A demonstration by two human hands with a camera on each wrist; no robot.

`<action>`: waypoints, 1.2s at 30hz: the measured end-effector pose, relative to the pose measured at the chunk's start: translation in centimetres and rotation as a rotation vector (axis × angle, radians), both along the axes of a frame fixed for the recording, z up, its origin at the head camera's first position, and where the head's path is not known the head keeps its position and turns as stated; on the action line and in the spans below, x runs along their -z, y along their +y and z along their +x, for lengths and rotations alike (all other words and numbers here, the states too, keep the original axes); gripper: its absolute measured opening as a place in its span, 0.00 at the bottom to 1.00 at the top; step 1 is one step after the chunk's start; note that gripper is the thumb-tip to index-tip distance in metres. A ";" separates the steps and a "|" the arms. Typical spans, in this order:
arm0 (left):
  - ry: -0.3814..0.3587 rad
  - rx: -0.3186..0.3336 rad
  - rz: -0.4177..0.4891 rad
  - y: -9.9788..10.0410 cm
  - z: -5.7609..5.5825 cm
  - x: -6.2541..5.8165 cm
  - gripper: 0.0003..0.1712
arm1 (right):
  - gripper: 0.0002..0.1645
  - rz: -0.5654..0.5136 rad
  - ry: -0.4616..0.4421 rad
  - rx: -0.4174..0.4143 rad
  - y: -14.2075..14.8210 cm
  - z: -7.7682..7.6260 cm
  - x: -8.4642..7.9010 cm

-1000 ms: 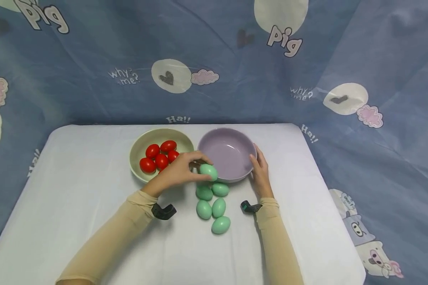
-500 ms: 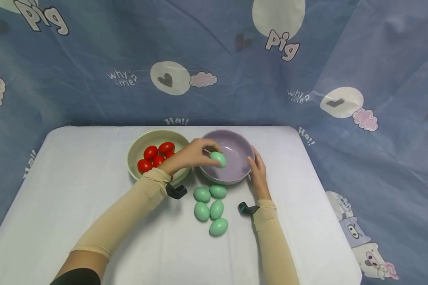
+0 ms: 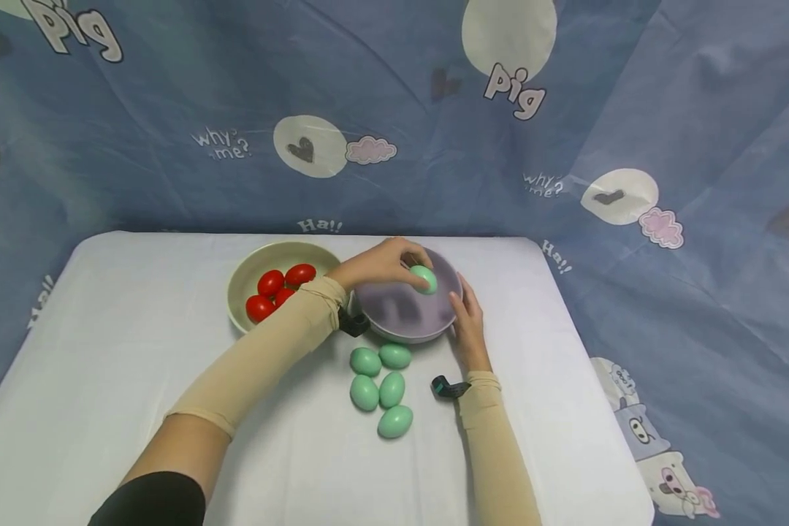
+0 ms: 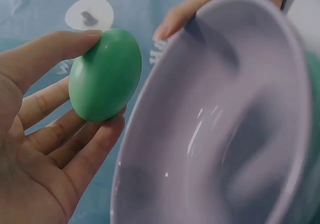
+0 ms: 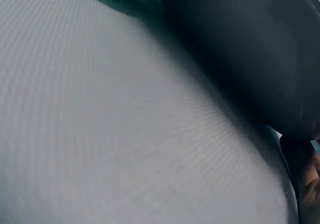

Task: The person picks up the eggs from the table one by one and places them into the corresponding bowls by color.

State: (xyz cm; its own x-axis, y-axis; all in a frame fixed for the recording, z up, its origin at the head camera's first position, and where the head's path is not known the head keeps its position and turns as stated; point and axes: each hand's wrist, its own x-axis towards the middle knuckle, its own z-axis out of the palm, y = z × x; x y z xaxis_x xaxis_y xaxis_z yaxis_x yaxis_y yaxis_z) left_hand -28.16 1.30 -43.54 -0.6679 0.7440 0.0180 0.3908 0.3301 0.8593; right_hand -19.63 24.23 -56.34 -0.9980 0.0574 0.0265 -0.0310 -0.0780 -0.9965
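My left hand pinches a green egg between thumb and fingertips, above the purple bowl. In the left wrist view, the thumb is on top of the egg and fingertips support it from below, beside the bowl's rim. My right hand holds the bowl's right side, thumb at the rim and fingers along the outer wall. Several more green eggs lie on the table in front of the bowl. The right wrist view shows mostly tablecloth and the bowl's dark outer wall.
A pale green bowl with several red eggs stands left of the purple bowl, partly hidden by my left forearm. Both bowls rest on a white-covered table. Behind it hangs a blue printed cloth.
My left hand has carried the green egg up and right, from the purple bowl's near left rim to over its interior. The right hand stays at the bowl. The view has shifted slightly.
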 end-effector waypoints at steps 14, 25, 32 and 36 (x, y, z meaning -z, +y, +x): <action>-0.068 0.004 -0.150 2.5 -2.7 2.0 0.18 | 0.34 -0.019 -0.005 -0.009 -0.3 -0.3 0.5; -0.098 -0.027 -0.260 3.3 -3.6 2.9 0.20 | 0.34 0.040 0.003 0.008 -0.4 -0.1 0.4; -0.068 0.008 -0.314 4.1 -3.7 4.1 0.19 | 0.33 0.021 0.004 -0.008 -0.2 -0.1 0.1; -0.050 0.022 -0.362 4.5 -3.6 4.3 0.18 | 0.33 0.002 0.000 -0.020 0.0 0.0 -0.3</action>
